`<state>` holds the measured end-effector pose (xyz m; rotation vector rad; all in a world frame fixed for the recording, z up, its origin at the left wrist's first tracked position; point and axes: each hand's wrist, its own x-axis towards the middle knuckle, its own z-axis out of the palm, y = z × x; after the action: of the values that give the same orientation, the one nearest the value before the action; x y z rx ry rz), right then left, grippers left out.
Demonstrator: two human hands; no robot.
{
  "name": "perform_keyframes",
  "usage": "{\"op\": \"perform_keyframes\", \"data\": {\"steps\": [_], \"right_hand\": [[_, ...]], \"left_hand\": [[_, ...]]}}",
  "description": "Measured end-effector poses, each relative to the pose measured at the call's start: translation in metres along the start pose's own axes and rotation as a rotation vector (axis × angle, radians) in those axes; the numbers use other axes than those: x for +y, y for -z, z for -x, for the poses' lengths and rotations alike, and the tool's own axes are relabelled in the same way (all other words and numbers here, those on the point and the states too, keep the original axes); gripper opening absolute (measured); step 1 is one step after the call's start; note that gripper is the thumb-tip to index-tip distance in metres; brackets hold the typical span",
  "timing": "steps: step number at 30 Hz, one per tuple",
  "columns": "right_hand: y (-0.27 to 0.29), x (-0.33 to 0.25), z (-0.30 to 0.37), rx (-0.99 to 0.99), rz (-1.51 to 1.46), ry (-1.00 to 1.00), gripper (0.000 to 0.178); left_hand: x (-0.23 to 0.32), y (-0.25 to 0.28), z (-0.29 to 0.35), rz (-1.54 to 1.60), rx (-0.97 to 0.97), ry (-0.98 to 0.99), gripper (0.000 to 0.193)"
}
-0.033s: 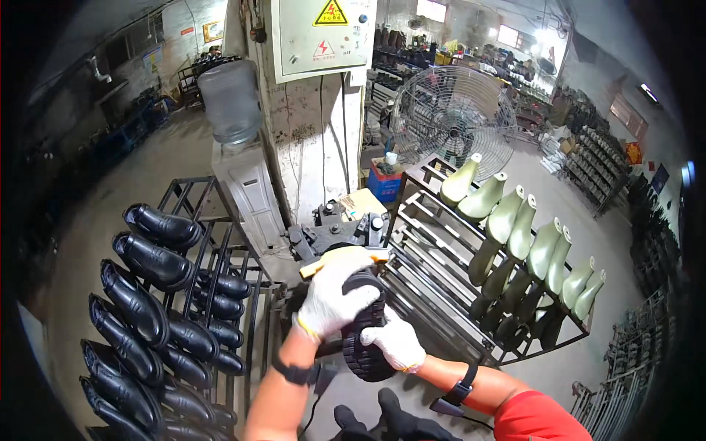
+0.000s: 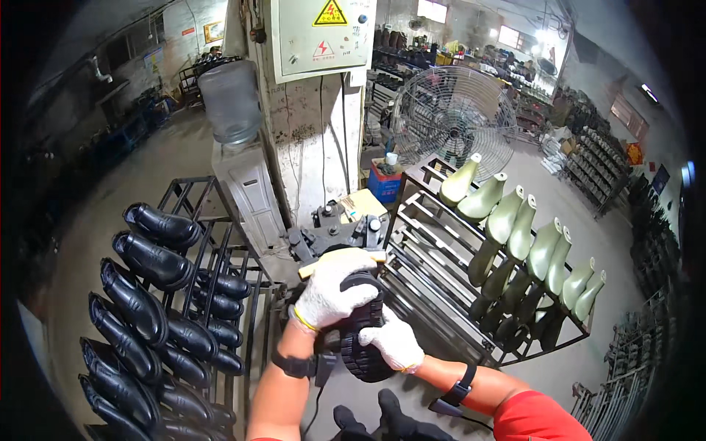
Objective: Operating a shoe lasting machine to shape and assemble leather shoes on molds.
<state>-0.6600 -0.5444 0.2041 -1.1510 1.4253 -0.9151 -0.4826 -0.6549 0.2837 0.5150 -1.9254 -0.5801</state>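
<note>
Both my hands wear white knitted gloves. Between them is a black shoe, its treaded rubber sole facing up and its upper hidden. My left hand wraps the far end, thumb across the sole. My right hand grips the right edge near the closer end, thumb on the sole. A yellow bar shows on both sides of my left hand's fingers; whether that hand holds it cannot be told. Just beyond stands a dark metal machine.
A rack of black leather shoes stands at left. At right, another rack carries green shoe lasts. Behind are a water dispenser, an electrical cabinet, a blue crate and a large fan.
My left hand and the shoe have shifted very slightly to the left. Both hands keep their grip.
</note>
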Motion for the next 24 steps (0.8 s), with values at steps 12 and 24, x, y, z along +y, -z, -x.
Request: {"op": "perform_keyframes", "data": {"steps": [12,24], "right_hand": [[0.004,0.03,-0.002,-0.069,-0.224,0.053,0.126],[0.038,0.031,-0.006,-0.135,-0.047,0.007,0.123]], "left_hand": [[0.038,-0.036,0.043,-0.254,0.303,0.258,0.026],[0.057,-0.068,0.037,-0.27,0.392,0.348,0.025]]}}
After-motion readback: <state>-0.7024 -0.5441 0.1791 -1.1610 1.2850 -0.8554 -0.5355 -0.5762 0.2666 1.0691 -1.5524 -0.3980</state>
